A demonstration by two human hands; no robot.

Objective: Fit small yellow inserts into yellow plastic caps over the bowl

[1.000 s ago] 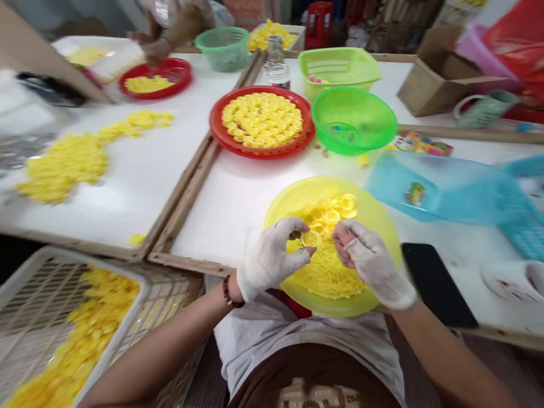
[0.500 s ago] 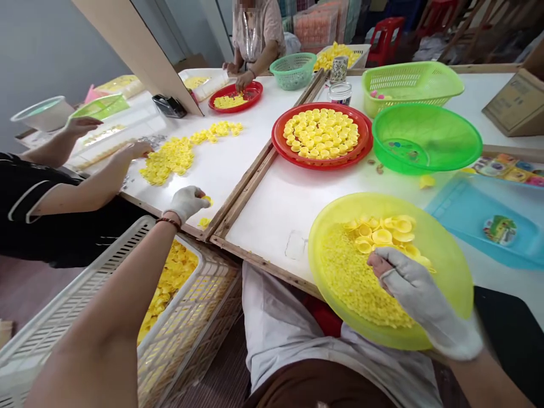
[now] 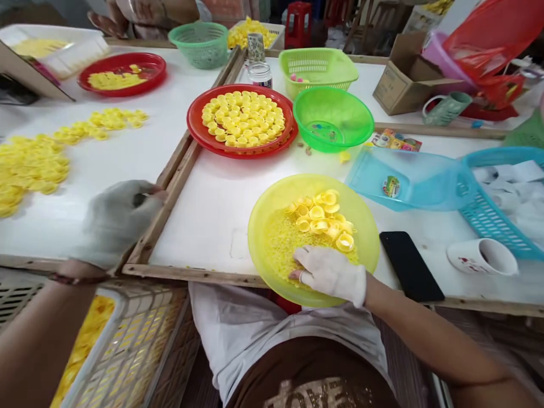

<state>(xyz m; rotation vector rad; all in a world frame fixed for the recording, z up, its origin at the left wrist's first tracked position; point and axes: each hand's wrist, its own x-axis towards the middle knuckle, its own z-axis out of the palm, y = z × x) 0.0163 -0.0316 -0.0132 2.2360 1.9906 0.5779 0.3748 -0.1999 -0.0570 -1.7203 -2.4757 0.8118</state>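
My left hand point(image 3: 121, 218), in a pale fingertip-free glove, is above the table by the wooden divider point(image 3: 168, 192). Its fingers are curled together; whatever they hold is hidden. My right hand point(image 3: 329, 272), gloved too, reaches into a yellow bowl point(image 3: 260, 226) in front of me. Its fingertips are bent down into small yellow pellets point(image 3: 283, 241), and anything between them cannot be made out. Small yellow cup-shaped pieces point(image 3: 317, 212) are heaped at the bowl's far side. Beyond it, a red tray point(image 3: 195, 130) carries rows of similar yellow cups point(image 3: 244, 119).
Loose yellow pieces point(image 3: 34, 164) spread across the left table. A green bowl point(image 3: 304, 116), blue bin point(image 3: 408, 192), black phone point(image 3: 410, 266) and white mug point(image 3: 482, 258) surround the yellow bowl. A white crate point(image 3: 123, 345) of yellow pieces stands below left. Another person's hand point(image 3: 108, 22) shows at the far left.
The view has swung right. My left hand has come back to the divider, and the yellow piece at its fingers no longer shows. My right hand has moved down into the pellets.
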